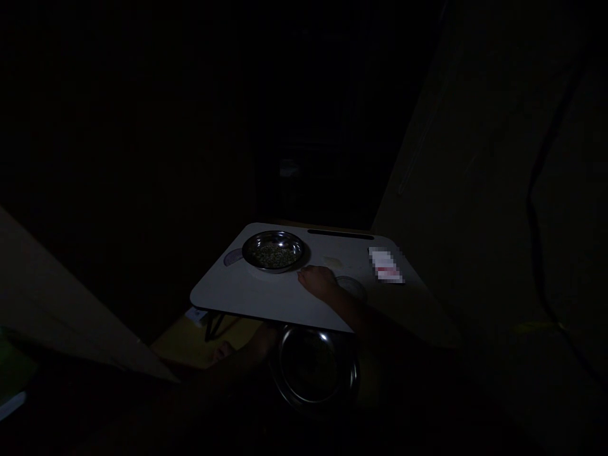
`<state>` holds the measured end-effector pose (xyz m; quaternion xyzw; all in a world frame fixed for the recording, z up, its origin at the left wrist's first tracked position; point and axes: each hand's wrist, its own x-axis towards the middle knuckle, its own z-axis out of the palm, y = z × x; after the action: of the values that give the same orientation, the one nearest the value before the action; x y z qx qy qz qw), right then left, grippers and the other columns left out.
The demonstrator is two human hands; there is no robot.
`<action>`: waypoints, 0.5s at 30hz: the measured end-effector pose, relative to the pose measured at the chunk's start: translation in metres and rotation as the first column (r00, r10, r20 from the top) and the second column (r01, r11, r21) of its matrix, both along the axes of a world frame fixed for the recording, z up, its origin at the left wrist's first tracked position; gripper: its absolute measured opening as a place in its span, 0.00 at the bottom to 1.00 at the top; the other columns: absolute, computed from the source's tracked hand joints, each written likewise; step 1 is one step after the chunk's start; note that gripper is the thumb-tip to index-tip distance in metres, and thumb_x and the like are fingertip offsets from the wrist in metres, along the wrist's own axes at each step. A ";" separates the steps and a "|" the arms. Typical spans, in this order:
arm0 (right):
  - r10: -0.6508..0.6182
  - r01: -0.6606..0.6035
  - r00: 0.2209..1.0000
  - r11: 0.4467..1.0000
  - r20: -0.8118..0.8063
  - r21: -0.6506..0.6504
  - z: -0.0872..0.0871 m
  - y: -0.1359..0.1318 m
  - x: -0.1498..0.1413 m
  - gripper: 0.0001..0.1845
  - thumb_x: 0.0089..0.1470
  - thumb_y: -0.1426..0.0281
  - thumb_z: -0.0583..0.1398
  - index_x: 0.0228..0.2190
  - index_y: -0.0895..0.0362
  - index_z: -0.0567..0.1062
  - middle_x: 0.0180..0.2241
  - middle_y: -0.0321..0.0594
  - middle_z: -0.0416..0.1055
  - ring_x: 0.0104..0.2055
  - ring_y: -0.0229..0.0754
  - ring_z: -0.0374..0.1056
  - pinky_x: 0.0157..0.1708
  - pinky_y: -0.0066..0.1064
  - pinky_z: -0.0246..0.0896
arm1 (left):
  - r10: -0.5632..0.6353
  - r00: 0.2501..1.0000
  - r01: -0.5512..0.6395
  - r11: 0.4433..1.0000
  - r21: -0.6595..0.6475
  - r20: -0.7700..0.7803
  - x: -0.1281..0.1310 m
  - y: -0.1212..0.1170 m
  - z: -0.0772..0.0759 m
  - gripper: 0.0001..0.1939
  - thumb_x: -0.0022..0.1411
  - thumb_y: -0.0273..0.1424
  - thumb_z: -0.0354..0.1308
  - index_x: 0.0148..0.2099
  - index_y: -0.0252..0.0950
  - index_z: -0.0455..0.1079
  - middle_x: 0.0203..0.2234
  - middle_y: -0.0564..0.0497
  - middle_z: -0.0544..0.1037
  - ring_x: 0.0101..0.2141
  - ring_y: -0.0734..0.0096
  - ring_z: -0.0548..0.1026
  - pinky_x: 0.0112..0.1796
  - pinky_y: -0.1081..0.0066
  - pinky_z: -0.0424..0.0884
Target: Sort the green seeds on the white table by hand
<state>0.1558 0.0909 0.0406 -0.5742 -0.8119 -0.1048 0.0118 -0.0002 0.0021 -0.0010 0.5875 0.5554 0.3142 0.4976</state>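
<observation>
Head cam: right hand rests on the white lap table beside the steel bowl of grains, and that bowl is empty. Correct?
Not quite. The head view shows the round steel bowl on the white lap table holding greenish grains, not empty. The rest stands: the right hand rests on the tabletop just beside it, fingers toward the bowl. The empty-looking one is the second steel bowl below the table edge.

Very dark room, small white lap table (247, 297), yellowish floor (185, 342), dim walls
</observation>
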 end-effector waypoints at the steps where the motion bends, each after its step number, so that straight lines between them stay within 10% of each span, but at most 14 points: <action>1: -0.004 0.004 1.000 1.000 0.001 -0.002 0.000 0.000 0.000 0.21 0.54 0.67 0.42 0.35 0.62 0.71 0.33 0.52 0.70 0.34 0.46 0.67 0.30 0.36 0.60 | -0.007 1.000 0.007 1.000 0.005 0.003 -0.001 0.000 -0.001 0.16 0.50 0.26 0.44 0.40 0.29 0.68 0.43 0.43 0.70 0.43 0.63 0.66 0.45 0.67 0.57; 15: 0.034 -0.035 0.999 0.999 0.036 0.040 -0.004 0.002 0.002 0.17 0.54 0.70 0.41 0.35 0.62 0.67 0.33 0.52 0.69 0.33 0.46 0.67 0.28 0.36 0.60 | 0.088 0.995 -0.089 0.996 -0.026 -0.043 -0.002 0.000 -0.001 0.13 0.43 0.24 0.51 0.34 0.31 0.70 0.38 0.44 0.73 0.44 0.56 0.64 0.45 0.64 0.57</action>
<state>0.1579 0.0929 0.0369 -0.5577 -0.8195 -0.1312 0.0110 -0.0019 0.0023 -0.0019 0.5617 0.5956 0.3157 0.4797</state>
